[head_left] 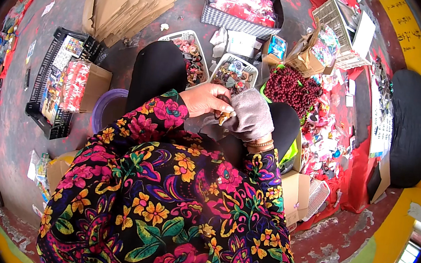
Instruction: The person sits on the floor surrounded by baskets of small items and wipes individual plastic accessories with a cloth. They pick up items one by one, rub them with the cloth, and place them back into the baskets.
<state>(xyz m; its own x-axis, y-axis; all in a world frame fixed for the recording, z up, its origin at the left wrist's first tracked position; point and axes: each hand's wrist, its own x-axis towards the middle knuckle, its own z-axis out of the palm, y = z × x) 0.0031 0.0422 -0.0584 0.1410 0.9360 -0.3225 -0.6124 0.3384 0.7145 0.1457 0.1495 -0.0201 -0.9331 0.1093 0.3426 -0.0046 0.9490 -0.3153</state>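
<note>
- As far as I can see from here, the person's left hand (199,99) is pinching a small brown thing (224,116) with thumb and fingers, no clue what exactly.
- That brown thing's up between both hands, near the near edge of the right white basket (253,75).
- Right hand (249,118) is covered in gray cloth (259,107), so I can't tell how its fingers sit.
- Left white basket (202,54) is loaded with mixed bits (192,59).
- Dark red beads (289,90) are heaped past the right basket's right edge, btw.

A black shirt (180,211) with pink and yellow flowers
The cloth (252,114) is grey, the beads (288,90) dark red, the bucket (97,113) purple.
</note>
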